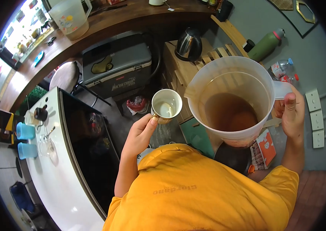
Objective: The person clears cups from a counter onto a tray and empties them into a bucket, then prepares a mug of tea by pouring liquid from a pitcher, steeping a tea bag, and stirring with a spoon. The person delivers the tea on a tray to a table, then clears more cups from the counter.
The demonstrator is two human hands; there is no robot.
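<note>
My left hand (142, 133) is closed on the handle of a white cup (167, 103) with a gold-coloured handle. A pale, clear-looking reflection shows inside the cup; I cannot tell how much liquid it holds. In my right hand (291, 111) is the handle of a large translucent plastic pitcher (228, 131), with my fingers wrapped round it. Brown liquid (232, 111) lies in the bottom of the pitcher. The pitcher's spout points left, towards the cup, and a small gap separates the two. Both are held up in front of my body.
A metal kettle (188, 44) stands on a wooden cabinet ahead. Beyond the cup is a grey cooler box (117, 63). On the left, a white counter (61, 173) bears blue cups (26, 131). Another pitcher (70, 19) stands on the curved wooden counter (113, 21). Bottles (266, 44) line the right wall.
</note>
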